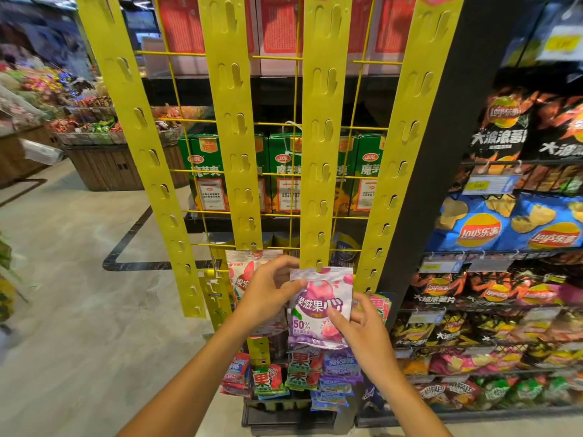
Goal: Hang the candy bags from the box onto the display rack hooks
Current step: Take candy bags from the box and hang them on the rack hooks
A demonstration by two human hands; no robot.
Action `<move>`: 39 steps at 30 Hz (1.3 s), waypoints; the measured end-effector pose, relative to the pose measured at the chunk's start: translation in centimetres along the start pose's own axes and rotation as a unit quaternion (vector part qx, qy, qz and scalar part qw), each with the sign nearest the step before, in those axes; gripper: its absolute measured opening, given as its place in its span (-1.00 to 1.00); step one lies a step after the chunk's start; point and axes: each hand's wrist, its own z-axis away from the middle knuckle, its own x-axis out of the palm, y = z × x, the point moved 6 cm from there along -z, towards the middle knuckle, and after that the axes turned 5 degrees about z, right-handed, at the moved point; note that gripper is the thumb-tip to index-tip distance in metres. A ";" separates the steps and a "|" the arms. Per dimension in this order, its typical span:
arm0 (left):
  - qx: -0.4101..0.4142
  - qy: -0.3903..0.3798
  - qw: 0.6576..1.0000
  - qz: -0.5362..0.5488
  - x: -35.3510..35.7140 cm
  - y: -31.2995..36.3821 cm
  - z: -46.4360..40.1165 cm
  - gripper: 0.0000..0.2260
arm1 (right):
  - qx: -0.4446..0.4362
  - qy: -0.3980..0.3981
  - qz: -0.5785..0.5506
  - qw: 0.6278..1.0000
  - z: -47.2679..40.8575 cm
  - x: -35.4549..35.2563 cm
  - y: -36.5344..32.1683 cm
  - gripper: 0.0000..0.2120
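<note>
Both hands pinch the purple candy bag [320,305]: left hand [268,291] at its top corner, right hand [362,326] lower; its hole sits at the yellow strip's [320,190] hook.

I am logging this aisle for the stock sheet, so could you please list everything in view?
yellow hanging strips: four, yellow, on the wire grid, mostly bare hooks
purple candy bag: one, purple and white, top at the third strip's lowest hook
red candy bag: one, red and white, hung on the second strip
candy bags below: many, mixed colours, low on the rack
green cartons: several, green and orange, behind the grid
crisp bags: many, blue, black and red, right shelves
hands: left hand pinches the purple bag's top; right hand holds its lower edge
</note>
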 end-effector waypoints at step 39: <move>-0.111 -0.252 0.852 -0.444 16.4 -10.2 33.7 -0.33 | 0.005 -0.306 0.491 0.815 24.1 -13.3 14.5 -0.44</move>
